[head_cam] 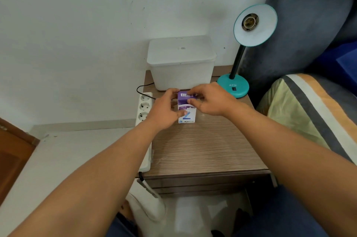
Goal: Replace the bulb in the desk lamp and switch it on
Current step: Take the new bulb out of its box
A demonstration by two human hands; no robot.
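A teal desk lamp (233,86) stands at the back right of the wooden bedside table (202,151). Its shade (256,26) faces me and the socket inside holds no bulb. A black switch sits on the lamp's round base. A small white and purple bulb box (187,116) stands upright on the table in front of me. My left hand (164,110) grips the box's left side with the thumb on its front. My right hand (210,99) pinches the purple top flap of the box. The bulb itself is hidden.
A white lidded plastic bin (181,62) stands at the back of the table. A white power strip (144,113) lies along the table's left edge with a black cord plugged in. A bed with a striped pillow (309,113) is to the right.
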